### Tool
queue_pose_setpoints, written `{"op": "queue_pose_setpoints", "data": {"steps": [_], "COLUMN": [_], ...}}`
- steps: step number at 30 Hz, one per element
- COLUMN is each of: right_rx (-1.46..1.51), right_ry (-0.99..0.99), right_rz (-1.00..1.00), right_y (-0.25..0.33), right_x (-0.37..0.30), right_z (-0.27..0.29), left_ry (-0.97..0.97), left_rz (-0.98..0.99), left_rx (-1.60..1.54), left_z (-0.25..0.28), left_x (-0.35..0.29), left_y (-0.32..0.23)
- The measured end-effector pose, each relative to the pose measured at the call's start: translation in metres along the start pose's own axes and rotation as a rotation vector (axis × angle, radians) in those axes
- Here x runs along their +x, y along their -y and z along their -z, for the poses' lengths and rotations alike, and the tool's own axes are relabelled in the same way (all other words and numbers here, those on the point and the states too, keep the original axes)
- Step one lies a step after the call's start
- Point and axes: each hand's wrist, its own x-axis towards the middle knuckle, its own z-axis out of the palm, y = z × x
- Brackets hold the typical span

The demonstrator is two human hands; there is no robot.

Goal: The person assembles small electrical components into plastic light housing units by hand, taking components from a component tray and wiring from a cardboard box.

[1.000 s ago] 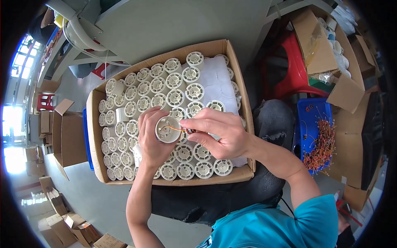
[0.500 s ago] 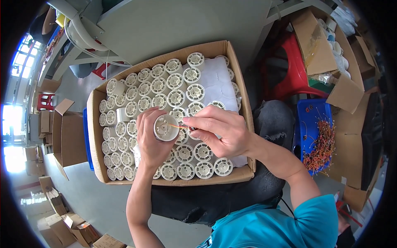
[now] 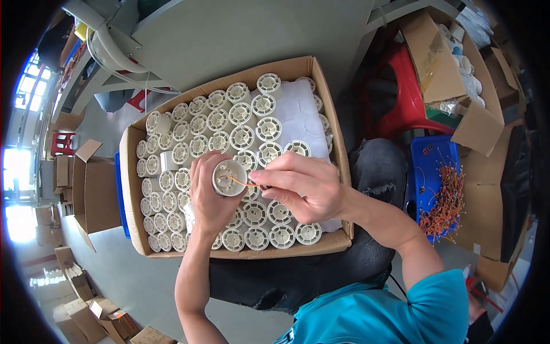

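Note:
My left hand is wrapped round a white plastic cup-shaped housing, its open end tilted up toward me. Thin orange and yellow wires run from inside the cup to my right hand. Thumb and fingers of that hand pinch a small dark piece at the wires' outer end, just right of the cup's rim. The fingers hide most of this piece. Below both hands, a cardboard box holds rows of similar white housings with spoked round ends.
Right of my knee, a blue tray holds a heap of red-orange wired parts. Behind it stand a red stool and an open carton of white pieces. A grey machine panel rises beyond the box. More cartons stand at left.
My right fingers have dropped slightly, and the wires now slope down from the cup toward them. The left hand keeps its hold on the housing, almost unmoved.

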Motion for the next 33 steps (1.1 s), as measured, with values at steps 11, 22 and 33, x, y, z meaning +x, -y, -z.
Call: {"op": "queue_pose_setpoints", "data": {"steps": [11,22,33], "right_rx": [-0.006,-0.023,-0.087], "right_ry": [0.067,0.028,0.060], "right_rz": [-0.052,-0.337,-0.471], "right_y": [0.000,0.002,0.004], "right_x": [-0.001,-0.011,-0.011], "right_z": [-0.006,-0.028,-0.026], "left_ry": [-0.016,-0.019,0.069], "left_rz": [-0.106,-0.232,-0.118], "left_rx": [0.031,0.131,-0.009], "left_z": [-0.002,-0.005,-0.009], "left_x": [0.000,-0.004,-0.010], "left_y": [0.001,-0.014,-0.018]}}
